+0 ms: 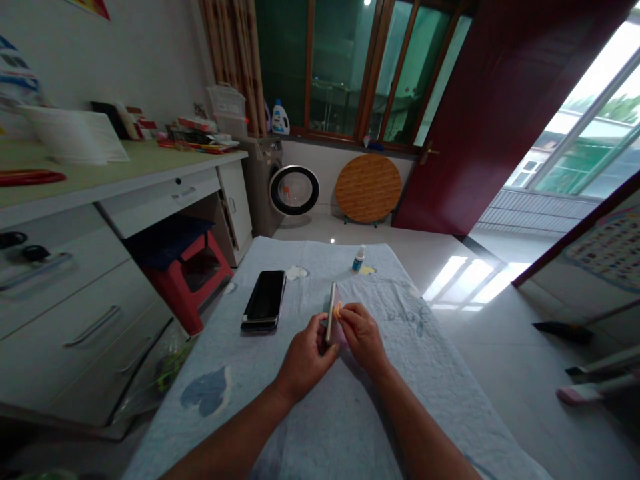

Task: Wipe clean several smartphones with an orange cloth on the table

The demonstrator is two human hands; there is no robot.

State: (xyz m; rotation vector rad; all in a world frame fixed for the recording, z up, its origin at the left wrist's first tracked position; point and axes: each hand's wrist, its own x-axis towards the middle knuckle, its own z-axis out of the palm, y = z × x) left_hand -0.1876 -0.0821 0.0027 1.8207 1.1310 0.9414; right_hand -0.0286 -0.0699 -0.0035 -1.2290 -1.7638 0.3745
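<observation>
My left hand (307,357) grips a smartphone (331,312) by its lower part and holds it up on edge, so mostly its narrow side shows. My right hand (364,333) pinches a small orange piece (338,311), soft-looking like cloth or sponge, against the phone's right-hand face. What that face looks like is mostly hidden. To the left, a dark phone (267,297) lies on the cloth-covered table, with what looks like another flat device or case under it. Beyond my hands stands a small bottle (358,260) with a white top and a blue label.
A light blue patterned cloth (210,440) covers the table. On the left are a white desk (165,183) and a red stool (193,273). Farther back stand a washing machine (263,180) with its door open, a round wooden tabletop (369,187) and a dark red door (480,127).
</observation>
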